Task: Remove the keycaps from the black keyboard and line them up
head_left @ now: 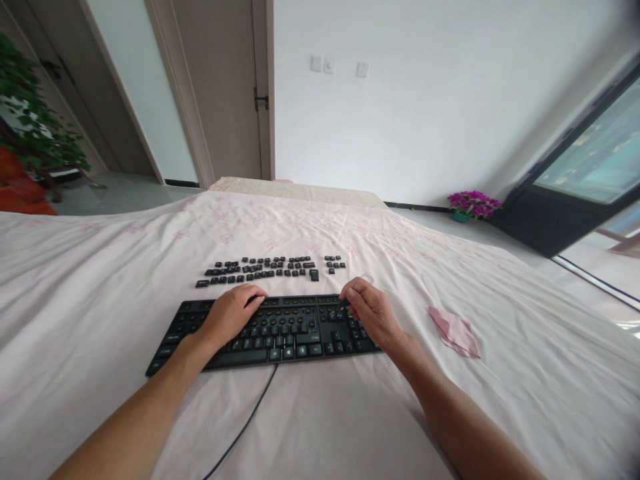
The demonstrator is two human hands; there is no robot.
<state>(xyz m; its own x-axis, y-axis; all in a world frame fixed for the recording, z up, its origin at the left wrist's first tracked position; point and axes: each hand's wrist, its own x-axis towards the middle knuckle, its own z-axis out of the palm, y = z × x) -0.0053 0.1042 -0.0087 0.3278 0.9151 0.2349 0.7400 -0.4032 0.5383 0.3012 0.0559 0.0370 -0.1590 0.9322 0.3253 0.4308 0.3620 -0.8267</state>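
A black keyboard [300, 339] lies across the cloth, with several keycaps gone from its upper rows and bare key posts showing. My left hand [234, 312] is closed over its far edge, left of the middle, with the fingers curled and partly hidden. Over the navigation keys, my right hand [369, 308] pinches a keycap puller with a thin wire loop [368, 277] that sticks out behind the fingers. Its working end by the keys is hard to make out. Loose black keycaps [265, 273] lie in rows beyond the keyboard, with a smaller group [334, 265] to the right.
A pale flowered cloth [310, 427] covers the wide surface, with folds in it. To the right rests a crumpled pink cloth [455, 332]. The keyboard's cable [246, 427] runs toward me. Purple flowers [474, 203] stand on the floor by the wall.
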